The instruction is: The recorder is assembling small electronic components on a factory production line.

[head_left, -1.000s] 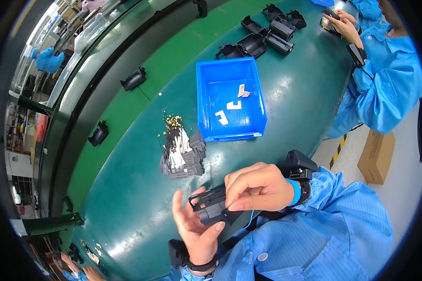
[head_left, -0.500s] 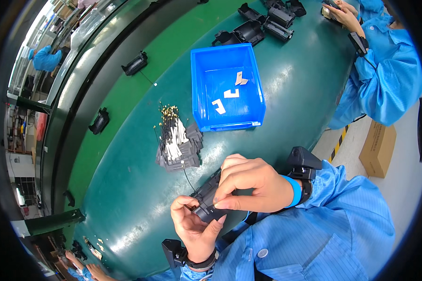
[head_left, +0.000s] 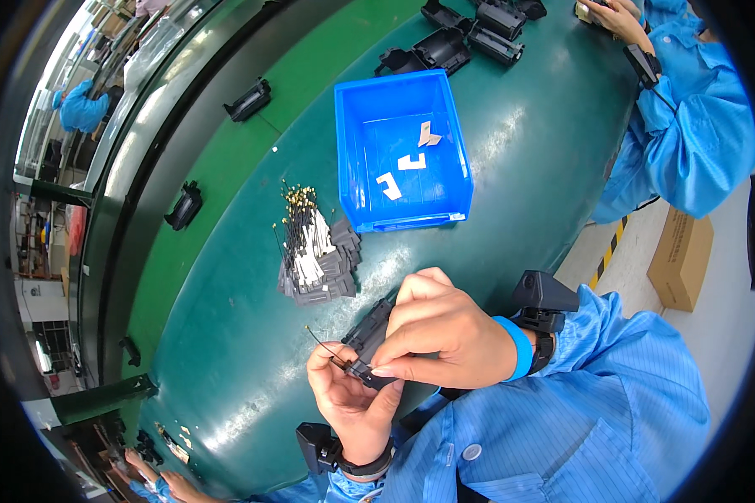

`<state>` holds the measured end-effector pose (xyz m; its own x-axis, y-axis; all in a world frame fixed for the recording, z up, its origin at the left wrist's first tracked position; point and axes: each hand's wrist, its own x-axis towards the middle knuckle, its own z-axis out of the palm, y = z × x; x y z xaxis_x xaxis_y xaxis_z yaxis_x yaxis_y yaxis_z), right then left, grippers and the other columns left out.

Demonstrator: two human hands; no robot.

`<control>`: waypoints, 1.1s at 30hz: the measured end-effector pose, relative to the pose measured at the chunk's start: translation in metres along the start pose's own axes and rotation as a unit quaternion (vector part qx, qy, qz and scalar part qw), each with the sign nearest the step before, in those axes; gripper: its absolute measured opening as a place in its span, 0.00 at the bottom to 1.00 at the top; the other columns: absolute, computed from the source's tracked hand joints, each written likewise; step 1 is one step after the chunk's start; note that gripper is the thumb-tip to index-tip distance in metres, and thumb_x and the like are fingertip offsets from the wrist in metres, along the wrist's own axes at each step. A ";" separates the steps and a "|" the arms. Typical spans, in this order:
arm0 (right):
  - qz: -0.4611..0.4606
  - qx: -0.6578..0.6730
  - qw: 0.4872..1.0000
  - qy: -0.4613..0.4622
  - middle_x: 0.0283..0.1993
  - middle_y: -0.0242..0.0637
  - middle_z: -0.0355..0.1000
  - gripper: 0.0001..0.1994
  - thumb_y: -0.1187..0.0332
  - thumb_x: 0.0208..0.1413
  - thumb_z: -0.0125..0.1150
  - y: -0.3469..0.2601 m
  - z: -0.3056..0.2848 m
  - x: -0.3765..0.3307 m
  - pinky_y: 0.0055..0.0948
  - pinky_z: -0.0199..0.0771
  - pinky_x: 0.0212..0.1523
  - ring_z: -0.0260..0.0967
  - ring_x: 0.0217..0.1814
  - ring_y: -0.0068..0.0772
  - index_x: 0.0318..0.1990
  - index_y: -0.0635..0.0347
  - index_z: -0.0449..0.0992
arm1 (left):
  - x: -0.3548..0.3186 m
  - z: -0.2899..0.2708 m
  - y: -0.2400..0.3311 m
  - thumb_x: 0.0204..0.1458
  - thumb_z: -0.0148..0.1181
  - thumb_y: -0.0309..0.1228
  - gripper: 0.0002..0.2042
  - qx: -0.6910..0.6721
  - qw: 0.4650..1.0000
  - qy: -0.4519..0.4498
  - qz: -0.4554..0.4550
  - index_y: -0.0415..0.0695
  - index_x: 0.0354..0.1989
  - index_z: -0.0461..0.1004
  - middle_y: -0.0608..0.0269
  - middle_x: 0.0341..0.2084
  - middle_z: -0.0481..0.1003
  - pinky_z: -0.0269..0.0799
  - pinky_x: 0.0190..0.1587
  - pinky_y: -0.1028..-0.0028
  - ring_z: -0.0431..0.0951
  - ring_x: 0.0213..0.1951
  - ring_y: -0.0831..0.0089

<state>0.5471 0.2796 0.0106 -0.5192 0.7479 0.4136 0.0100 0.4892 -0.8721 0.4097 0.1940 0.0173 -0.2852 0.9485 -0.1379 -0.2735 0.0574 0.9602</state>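
Close to my body, a black plastic housing (head_left: 369, 329) is held tilted between both hands. My left hand (head_left: 351, 398) grips its near end, fingers and thumb on either side. Over its right side arches my right hand (head_left: 445, 335), thumb and index finger pressed together at the near end; whether a small part lies between those fingertips is hidden. A thin black cable (head_left: 320, 342) sticks up from the housing beside my left fingers. Beyond my hands lies a pile of flat dark grey pieces (head_left: 323, 281) with white strips and black cables with gold-coloured tips.
Behind the pile stands a blue bin (head_left: 404, 222) with several paper scraps inside. More black housings (head_left: 445, 50) lie at the far edge, and others (head_left: 249, 101) on the green belt at left. A co-worker (head_left: 688, 117) works at far right; a carton (head_left: 681, 260) sits on the floor.
The cable has swung left and lower, closer to my left fingers. My right fingertips have slid slightly left along the housing. The housings on the belt have shifted a little right in view.
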 end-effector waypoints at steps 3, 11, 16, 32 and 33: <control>0.002 -0.006 1.000 -0.005 0.24 0.23 0.67 0.03 0.67 0.46 0.64 0.000 0.000 0.000 0.28 0.52 0.39 0.58 0.31 0.28 0.29 0.51 0.78 | 0.001 -0.001 -0.002 0.35 0.65 0.14 0.34 0.001 1.000 0.004 0.010 0.42 0.52 0.54 0.65 0.39 0.58 0.65 0.40 0.83 0.64 0.39 0.79; 0.023 0.019 0.999 -0.032 0.24 0.25 0.67 0.03 0.66 0.46 0.63 0.002 0.000 0.000 0.30 0.55 0.38 0.58 0.31 0.30 0.29 0.51 0.78 | 0.002 -0.004 -0.004 0.34 0.66 0.14 0.34 0.018 1.000 -0.012 0.011 0.42 0.51 0.55 0.66 0.37 0.59 0.64 0.40 0.84 0.64 0.39 0.80; 0.018 0.045 0.999 -0.021 0.24 0.27 0.67 0.03 0.67 0.46 0.62 0.003 0.003 0.000 0.29 0.57 0.36 0.59 0.30 0.31 0.29 0.52 0.78 | 0.000 -0.003 -0.002 0.34 0.67 0.14 0.33 -0.005 1.000 -0.008 0.002 0.43 0.50 0.55 0.65 0.38 0.60 0.64 0.41 0.83 0.64 0.40 0.80; 0.014 0.048 0.998 -0.031 0.23 0.28 0.67 0.03 0.68 0.47 0.61 0.004 0.004 0.001 0.30 0.58 0.36 0.59 0.30 0.32 0.29 0.53 0.77 | -0.002 -0.003 -0.002 0.32 0.69 0.16 0.35 -0.039 0.999 -0.001 -0.011 0.44 0.49 0.55 0.65 0.39 0.61 0.63 0.49 0.75 0.66 0.44 0.73; 0.014 0.049 0.998 -0.030 0.23 0.28 0.67 0.03 0.68 0.47 0.61 0.004 0.004 0.001 0.30 0.58 0.36 0.59 0.30 0.32 0.29 0.53 0.77 | -0.002 -0.003 -0.002 0.32 0.69 0.16 0.35 -0.042 0.999 -0.001 -0.015 0.44 0.49 0.55 0.65 0.39 0.61 0.63 0.49 0.75 0.66 0.44 0.73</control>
<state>0.5431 0.2803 0.0059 -0.5698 0.7313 0.3750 -0.0569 0.4201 -0.9057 0.4081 0.1912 0.0146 -0.2747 0.9472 -0.1656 -0.3584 0.0590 0.9317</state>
